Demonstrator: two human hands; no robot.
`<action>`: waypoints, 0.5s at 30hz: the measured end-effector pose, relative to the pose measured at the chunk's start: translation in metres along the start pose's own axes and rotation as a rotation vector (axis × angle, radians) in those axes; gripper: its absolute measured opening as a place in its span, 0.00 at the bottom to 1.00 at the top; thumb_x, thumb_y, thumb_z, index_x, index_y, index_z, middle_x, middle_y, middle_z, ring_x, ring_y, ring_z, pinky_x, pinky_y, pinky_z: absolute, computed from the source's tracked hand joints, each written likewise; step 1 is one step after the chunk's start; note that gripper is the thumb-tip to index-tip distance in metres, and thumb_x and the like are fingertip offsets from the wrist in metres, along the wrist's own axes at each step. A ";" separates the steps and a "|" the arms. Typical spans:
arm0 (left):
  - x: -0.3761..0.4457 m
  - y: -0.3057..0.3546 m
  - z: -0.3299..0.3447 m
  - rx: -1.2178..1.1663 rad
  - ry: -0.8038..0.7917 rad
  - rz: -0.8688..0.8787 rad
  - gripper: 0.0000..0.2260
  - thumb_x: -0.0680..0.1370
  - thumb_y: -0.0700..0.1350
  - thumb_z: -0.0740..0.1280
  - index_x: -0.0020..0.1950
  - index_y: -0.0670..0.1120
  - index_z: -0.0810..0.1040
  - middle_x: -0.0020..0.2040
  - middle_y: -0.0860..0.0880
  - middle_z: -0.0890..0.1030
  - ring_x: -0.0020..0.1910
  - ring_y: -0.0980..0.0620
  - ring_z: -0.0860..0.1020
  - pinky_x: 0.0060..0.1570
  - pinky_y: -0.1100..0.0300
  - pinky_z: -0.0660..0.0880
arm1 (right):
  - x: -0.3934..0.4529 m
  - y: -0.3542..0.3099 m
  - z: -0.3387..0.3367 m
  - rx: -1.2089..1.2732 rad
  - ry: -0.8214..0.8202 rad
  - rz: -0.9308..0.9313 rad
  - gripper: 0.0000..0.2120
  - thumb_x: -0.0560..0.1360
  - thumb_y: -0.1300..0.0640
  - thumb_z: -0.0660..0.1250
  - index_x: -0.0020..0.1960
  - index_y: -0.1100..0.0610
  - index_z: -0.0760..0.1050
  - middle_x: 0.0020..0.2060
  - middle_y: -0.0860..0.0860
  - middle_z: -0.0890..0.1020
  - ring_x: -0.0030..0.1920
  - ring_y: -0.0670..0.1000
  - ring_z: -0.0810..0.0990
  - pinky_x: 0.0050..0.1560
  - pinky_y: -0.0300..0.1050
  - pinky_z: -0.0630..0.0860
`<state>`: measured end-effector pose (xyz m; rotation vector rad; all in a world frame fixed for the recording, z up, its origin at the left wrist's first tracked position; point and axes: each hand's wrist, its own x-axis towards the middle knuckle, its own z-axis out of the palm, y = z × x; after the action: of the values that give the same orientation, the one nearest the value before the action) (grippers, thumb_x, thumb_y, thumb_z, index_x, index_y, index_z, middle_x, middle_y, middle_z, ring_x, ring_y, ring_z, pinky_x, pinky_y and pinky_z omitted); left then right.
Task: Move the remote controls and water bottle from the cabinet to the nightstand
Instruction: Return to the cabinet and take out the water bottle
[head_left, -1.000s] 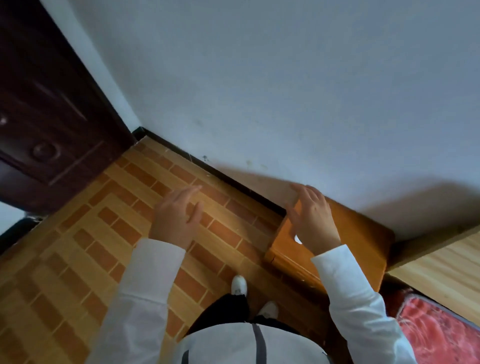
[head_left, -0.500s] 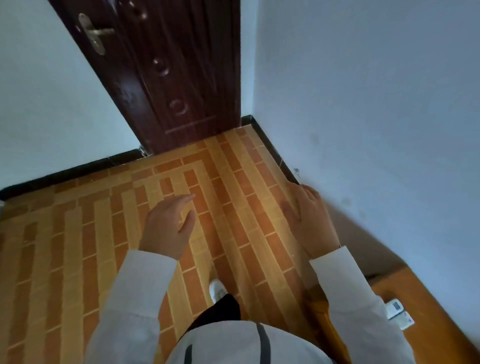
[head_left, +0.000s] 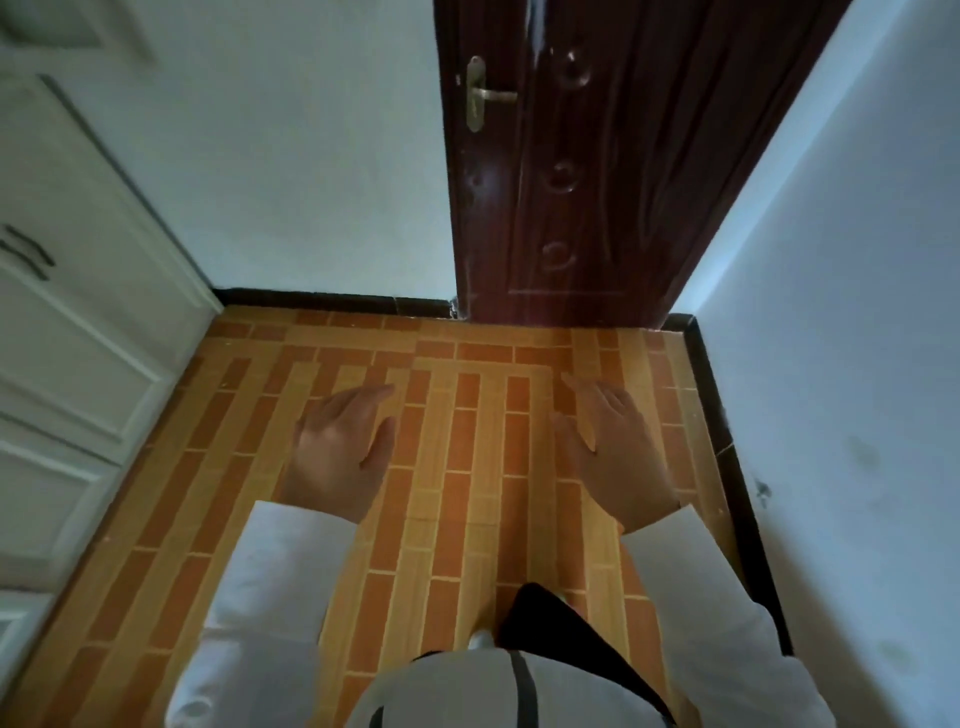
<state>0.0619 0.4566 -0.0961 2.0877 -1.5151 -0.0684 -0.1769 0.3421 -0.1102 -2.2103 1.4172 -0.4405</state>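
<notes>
Body: white sleeves and a grey garment at the bottom edge; a dark trouser leg and the tip of a light shoe (head_left: 480, 638) point forward over the floor
Left hand (head_left: 337, 452): palm down, fingers spread loosely, holding nothing, hanging in the air above the tiles
Right hand (head_left: 610, 449): palm down, fingers loosely open, empty, level with the left and well apart from it
What changed: a second ago the right hand was over the wooden nightstand and half a second ago two remotes lay on it at the lower right; the view has since swung left, and the nightstand and remotes are gone from sight
Meaning for the task: judged a turn away from the nightstand with at least two remotes delivered, heading back for whatever is left
Task things: no remote, bottle or nightstand in view now; whether the bottle is moved cannot be told
Floor (head_left: 467, 467): orange and tan brick-pattern tiles, bare, edged by a black skirting
Cabinet (head_left: 78, 322): white panelled doors with dark handles along the left, its top out of frame
Door (head_left: 597, 171): dark red-brown, brass handle (head_left: 480, 93), straight ahead
Walls: pale, plain; the right one has a few dark marks
</notes>
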 end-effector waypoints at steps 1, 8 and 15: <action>0.006 -0.006 0.000 0.007 0.020 -0.013 0.13 0.75 0.40 0.67 0.60 0.44 0.78 0.55 0.44 0.82 0.53 0.43 0.81 0.51 0.43 0.78 | 0.014 -0.005 0.002 0.005 -0.025 -0.023 0.25 0.77 0.42 0.52 0.72 0.49 0.63 0.70 0.49 0.71 0.73 0.52 0.65 0.71 0.56 0.66; 0.074 -0.044 0.004 0.017 0.086 -0.201 0.15 0.76 0.46 0.64 0.62 0.48 0.77 0.58 0.47 0.81 0.56 0.45 0.79 0.54 0.43 0.76 | 0.134 -0.025 0.029 0.039 -0.113 -0.211 0.21 0.80 0.49 0.58 0.71 0.52 0.64 0.68 0.51 0.72 0.71 0.53 0.66 0.71 0.54 0.65; 0.168 -0.066 0.011 0.070 0.261 -0.322 0.15 0.75 0.45 0.64 0.61 0.46 0.78 0.56 0.44 0.82 0.56 0.42 0.80 0.55 0.40 0.76 | 0.276 -0.062 0.031 0.079 -0.152 -0.392 0.21 0.79 0.49 0.61 0.70 0.54 0.68 0.65 0.51 0.75 0.68 0.51 0.71 0.64 0.43 0.65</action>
<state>0.1759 0.3163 -0.0897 2.2776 -1.0357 0.1351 0.0000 0.1194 -0.0988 -2.4007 0.8738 -0.4380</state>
